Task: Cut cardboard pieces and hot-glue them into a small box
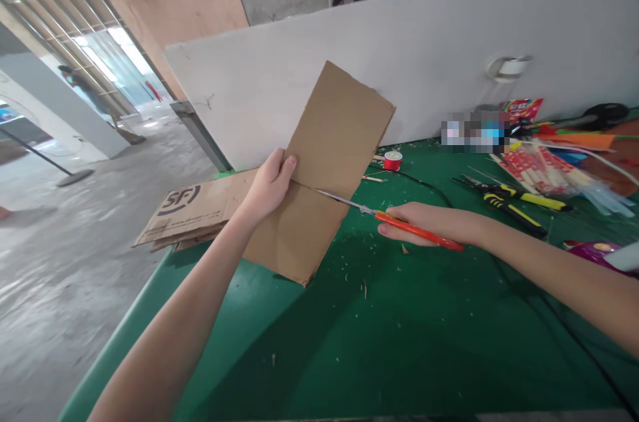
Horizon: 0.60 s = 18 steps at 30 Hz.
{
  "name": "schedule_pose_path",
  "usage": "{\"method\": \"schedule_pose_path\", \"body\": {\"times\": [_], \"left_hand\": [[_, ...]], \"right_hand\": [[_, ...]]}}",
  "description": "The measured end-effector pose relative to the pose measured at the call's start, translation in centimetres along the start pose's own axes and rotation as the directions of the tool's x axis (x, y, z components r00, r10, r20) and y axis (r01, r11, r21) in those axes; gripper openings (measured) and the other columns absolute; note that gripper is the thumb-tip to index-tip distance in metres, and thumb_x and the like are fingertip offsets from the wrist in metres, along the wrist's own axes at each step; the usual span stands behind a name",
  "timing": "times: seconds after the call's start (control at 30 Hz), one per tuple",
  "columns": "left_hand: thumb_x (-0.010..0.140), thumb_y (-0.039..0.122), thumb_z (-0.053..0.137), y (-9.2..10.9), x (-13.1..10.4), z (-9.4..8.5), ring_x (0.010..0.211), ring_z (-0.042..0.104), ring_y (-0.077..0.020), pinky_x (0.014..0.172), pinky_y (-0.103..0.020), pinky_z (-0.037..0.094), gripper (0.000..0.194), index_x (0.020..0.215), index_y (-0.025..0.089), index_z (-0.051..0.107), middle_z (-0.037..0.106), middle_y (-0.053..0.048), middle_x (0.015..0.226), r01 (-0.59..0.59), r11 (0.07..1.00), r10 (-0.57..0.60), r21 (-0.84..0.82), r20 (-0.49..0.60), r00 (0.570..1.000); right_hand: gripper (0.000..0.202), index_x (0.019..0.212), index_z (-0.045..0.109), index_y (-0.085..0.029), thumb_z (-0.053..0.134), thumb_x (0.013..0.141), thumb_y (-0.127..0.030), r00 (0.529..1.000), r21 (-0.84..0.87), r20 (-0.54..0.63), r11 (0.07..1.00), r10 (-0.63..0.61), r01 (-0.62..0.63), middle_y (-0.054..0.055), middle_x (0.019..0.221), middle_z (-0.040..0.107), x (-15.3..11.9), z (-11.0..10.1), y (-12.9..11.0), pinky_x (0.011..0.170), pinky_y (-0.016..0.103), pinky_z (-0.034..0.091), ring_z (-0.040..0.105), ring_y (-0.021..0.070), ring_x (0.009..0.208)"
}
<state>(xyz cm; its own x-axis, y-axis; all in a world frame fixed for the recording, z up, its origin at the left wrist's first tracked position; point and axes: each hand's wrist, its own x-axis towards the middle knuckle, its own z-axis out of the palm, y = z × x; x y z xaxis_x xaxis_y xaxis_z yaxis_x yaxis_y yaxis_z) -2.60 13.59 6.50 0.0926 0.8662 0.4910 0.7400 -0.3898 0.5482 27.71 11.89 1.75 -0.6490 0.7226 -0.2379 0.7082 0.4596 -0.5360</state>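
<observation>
room over the near green tabletop (319,355), with cardboard (339,129) and white panel (424,62) beyond, pliers (514,212) at right

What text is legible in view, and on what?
"SF": the folded cardboard, inside a partial dark ring.
Smaller print below "SF": too blurred to read.
Red packet by the wall: large pale characters, too blurred to read.
Red spool: label marks too small to read.

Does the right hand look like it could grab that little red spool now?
Probably not with its fingers busy: the right hand is holding the orange-handled scissors. Otherwise the way looks free, since the red spool sits close by and nothing tall seems to block it.
</observation>
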Motion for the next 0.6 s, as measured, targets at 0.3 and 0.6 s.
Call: {"method": "schedule_pose_path", "body": {"times": [0.3, 0.6], "left_hand": [[0.096, 0.033, 0.039, -0.48, -0.02, 0.2, 0.066, 0.039, -0.0135, 0.06, -0.027, 0.031, 0.029, 0.071, 0.022, 0.03, 0.036, 0.003, 0.068, 0.011, 0.998, -0.013, -0.054, -0.049, 0.999], [0.096, 0.034, 0.039, -0.62, 0.19, 0.88, 0.067, 0.038, -0.0132, 0.06, -0.028, 0.03, 0.03, 0.07, 0.022, 0.03, 0.035, 0.003, 0.068, 0.066, 0.991, -0.071, -0.114, -0.044, 0.997]], "right_hand": [[0.049, 0.072, 0.05, -0.022, 0.047, 0.081, -0.07, 0.991, -0.108, -0.114, 0.991, 0.067, -0.08, 0.002, 0.065, 0.059, 0.39, -0.22, -0.2, 0.056, 0.028, 0.036, 0.056, 0.0171, 0.057], [0.052, 0.071, 0.052, -0.022, 0.045, 0.08, -0.073, 0.977, -0.189, -0.15, 0.965, 0.153, -0.181, 0.002, 0.063, 0.059, 0.31, -0.46, -0.6, 0.054, 0.029, 0.035, 0.053, 0.0166, 0.054]]}}
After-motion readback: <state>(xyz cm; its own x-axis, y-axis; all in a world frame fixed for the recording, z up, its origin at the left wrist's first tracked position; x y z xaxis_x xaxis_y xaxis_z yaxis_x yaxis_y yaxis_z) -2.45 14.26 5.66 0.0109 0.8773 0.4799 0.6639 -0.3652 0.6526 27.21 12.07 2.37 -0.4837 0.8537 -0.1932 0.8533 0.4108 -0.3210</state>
